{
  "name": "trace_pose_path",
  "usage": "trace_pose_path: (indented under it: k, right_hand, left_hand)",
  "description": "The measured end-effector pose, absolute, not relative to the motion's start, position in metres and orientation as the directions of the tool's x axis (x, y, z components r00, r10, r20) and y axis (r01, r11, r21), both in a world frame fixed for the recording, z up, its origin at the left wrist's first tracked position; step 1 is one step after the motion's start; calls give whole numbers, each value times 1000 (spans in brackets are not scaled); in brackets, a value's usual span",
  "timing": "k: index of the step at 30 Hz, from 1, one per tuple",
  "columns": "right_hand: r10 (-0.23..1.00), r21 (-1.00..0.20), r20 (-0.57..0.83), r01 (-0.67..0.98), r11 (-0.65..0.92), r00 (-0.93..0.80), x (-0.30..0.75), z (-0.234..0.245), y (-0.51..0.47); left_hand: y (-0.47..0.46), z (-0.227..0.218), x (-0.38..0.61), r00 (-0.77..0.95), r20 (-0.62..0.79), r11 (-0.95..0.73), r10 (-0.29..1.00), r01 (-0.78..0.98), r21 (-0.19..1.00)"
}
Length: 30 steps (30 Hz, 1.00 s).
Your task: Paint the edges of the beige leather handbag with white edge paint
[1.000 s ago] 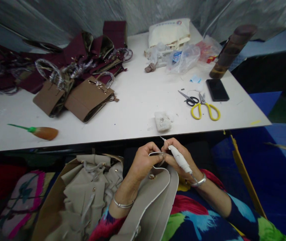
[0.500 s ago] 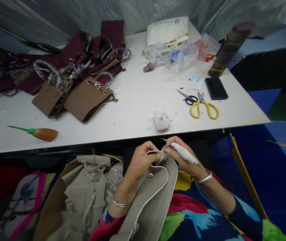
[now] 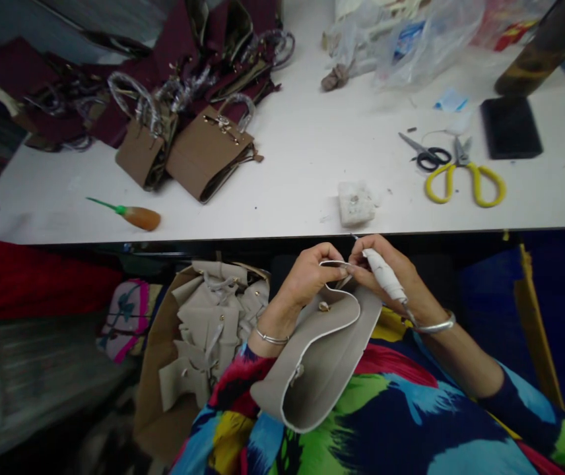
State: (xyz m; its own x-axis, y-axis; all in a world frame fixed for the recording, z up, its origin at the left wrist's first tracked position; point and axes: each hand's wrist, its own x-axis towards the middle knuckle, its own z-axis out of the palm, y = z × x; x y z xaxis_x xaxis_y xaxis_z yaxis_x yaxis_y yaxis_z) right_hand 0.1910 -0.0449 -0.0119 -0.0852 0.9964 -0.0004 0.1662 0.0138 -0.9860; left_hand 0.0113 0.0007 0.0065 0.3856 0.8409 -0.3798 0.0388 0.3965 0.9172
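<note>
My left hand (image 3: 305, 277) pinches the upper edge of a light grey handbag body (image 3: 329, 316), its thumb and fingers closed on the rim. The bag lies across my lap, its opening curved and facing up, with small metal fittings on it. Close beside it, my right hand (image 3: 408, 277) holds a pen-like tool (image 3: 384, 276) with a white-wrapped handle and a thin metal tip that points toward the table edge. The fingertips of that hand also touch the bag's rim. What lies between the two sets of fingertips is hidden.
A cardboard box (image 3: 151, 382) of grey bag pieces stands at my left. On the table (image 3: 302, 178) lie brown handbags (image 3: 208, 152), maroon bags (image 3: 129, 99), a green-tipped bottle (image 3: 141, 218), a small whitish block (image 3: 356, 204), yellow-handled scissors (image 3: 490, 187), black scissors (image 3: 433, 158) and a phone (image 3: 510, 128).
The view has tilted down and shifted left, so the table sits higher and more of the bag's lower end shows. Both hands keep their hold at the bag's rim.
</note>
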Motion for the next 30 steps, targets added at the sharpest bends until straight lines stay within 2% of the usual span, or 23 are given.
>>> trace_pose_path:
  k: [8, 17, 20, 26, 28, 30]
  right_hand:
    - [995, -981, 16, 191, 35, -99, 191, -8, -46]
    - [990, -993, 9, 119, 27, -143, 189, -10, -48]
    - [991, -991, 19, 129, 36, -131, 188, -8, -52]
    - [990, -973, 139, 186, 132, 21, 188, 3, -66]
    - [971, -959, 225, 196, 206, 82, 187, 14, -73]
    - [926, -927, 342, 219, 304, 159, 184, 27, -79]
  left_hand:
    - [1, 5, 11, 403, -374, 385, 836, 56, 921]
    - [2, 6, 7, 473, -359, 345, 805, 119, 931]
    - [3, 7, 2, 504, -355, 369, 788, 75, 926]
    - [5, 19, -13, 524, -225, 344, 822, -140, 929]
    - [5, 25, -16, 498, -187, 294, 847, -147, 944]
    - [8, 26, -22, 402, -167, 245, 900, -150, 958]
